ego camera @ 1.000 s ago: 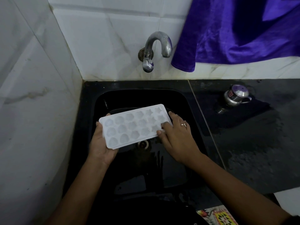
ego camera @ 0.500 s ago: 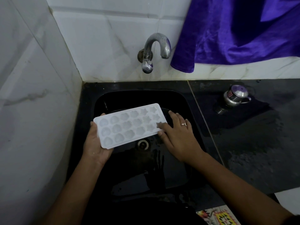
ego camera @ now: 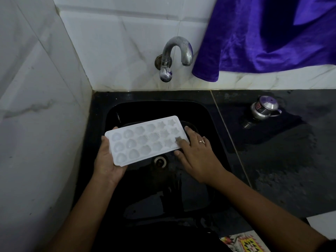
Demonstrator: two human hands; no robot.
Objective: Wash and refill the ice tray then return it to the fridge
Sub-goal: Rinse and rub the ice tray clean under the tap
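Note:
A white ice tray (ego camera: 145, 140) with shaped cells is held face up over the black sink (ego camera: 203, 113), above the drain (ego camera: 160, 160). My left hand (ego camera: 106, 160) grips the tray's left end from below, thumb at its edge. My right hand (ego camera: 196, 153), wearing a ring, rests on the tray's right end with straight fingers; one fingertip lies in a star-shaped cell. The chrome tap (ego camera: 175, 55) sticks out of the tiled wall above the sink, and no water runs from it.
A small steel pot with a lid (ego camera: 264, 108) stands on the wet black counter (ego camera: 291, 160) at the right. A purple cloth (ego camera: 272, 33) hangs over the wall tiles at the upper right. A marble wall (ego camera: 36, 124) closes in the left side.
The tray and both hands have shifted slightly left and toward me over the sink. My right fingers have slid along the tray's right end.

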